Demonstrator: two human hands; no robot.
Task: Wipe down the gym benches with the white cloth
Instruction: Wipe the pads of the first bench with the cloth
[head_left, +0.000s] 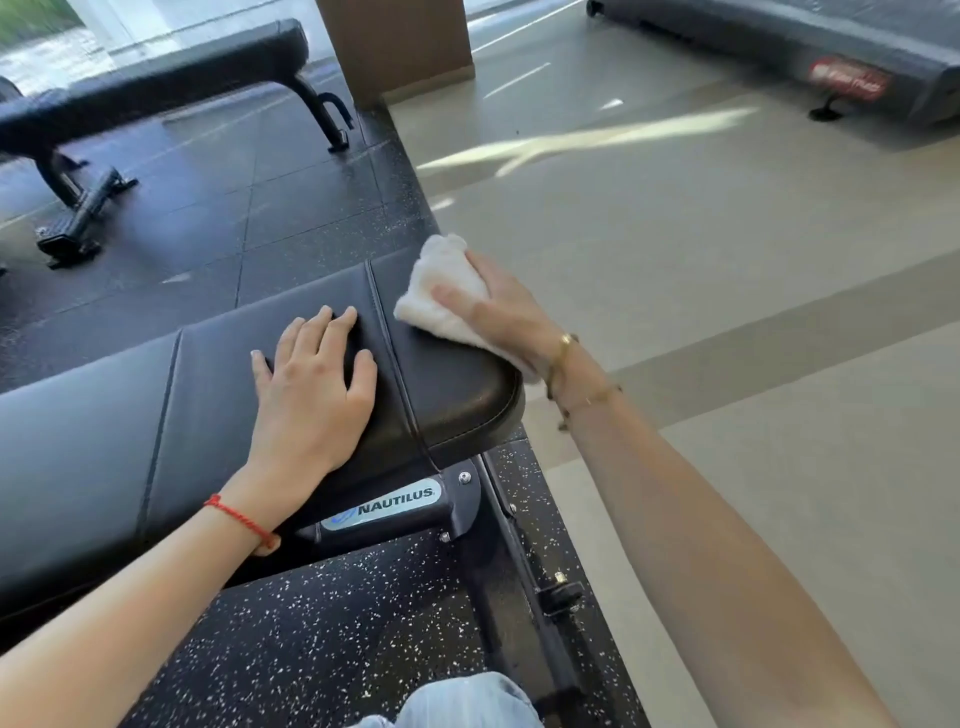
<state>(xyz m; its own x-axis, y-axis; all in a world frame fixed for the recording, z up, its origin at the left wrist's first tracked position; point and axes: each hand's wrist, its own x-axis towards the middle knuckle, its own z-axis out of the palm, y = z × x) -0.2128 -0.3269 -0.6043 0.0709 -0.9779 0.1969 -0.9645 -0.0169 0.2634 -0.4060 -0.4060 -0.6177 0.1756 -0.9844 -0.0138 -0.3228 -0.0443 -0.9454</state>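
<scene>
1. Two hands work on the near black bench (156, 415): the left hand (317, 395) lies flat on the padded top, and the right hand (498, 312) holds the white cloth (441, 291) at the far corner of the bench's rounded end.

2. Fingers (322, 332) of the left hand are spread open and grip nothing. Judging by the pose, the palm presses down to brace the body while the other arm reaches out.

3. Fingers of the right hand are closed over the cloth, bunching it into a pad. One finger (452, 296) lies across the top of it, likely to keep it pressed to the vinyl.

4. White cloth touches the bench just past the seam (395, 364) that marks off the end panel, and part of it hangs over the far edge, so the edge seems to be the part being wiped.

5. Holding the cloth wadded rather than flat probably gives firmer pressure on a small spot.

6. Another black bench (156, 78) stands well apart on the dark rubber floor (234, 208), untouched by either hand; it probably waits its turn.

7. Most of the near bench's long top lies to the left of the cloth; whether it is already clean cannot be told.
</scene>
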